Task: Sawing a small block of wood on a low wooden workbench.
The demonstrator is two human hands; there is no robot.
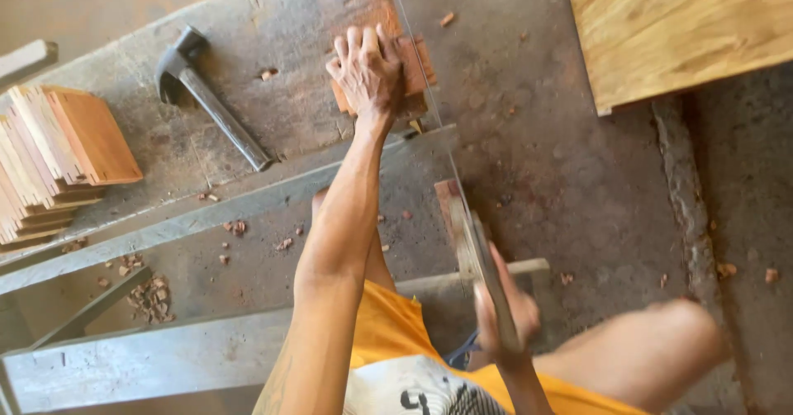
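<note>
My left hand (368, 72) presses flat on a small reddish wood block (415, 58) lying on a worn grey bench plank (281, 93). My right hand (505, 316), blurred with motion, grips the wooden handle of a hand saw (472, 246). The saw's thin blade runs edge-on from the handle up past the right side of the block, beside my left fingers. Below the hands I see my orange shorts and my bare knee.
A dark hammer (206, 93) lies on the plank left of the block. A stack of thin cut wood pieces (58, 151) stands at the far left. A pale plywood board (677, 27) lies at the top right. Wood chips (149, 295) litter the concrete floor.
</note>
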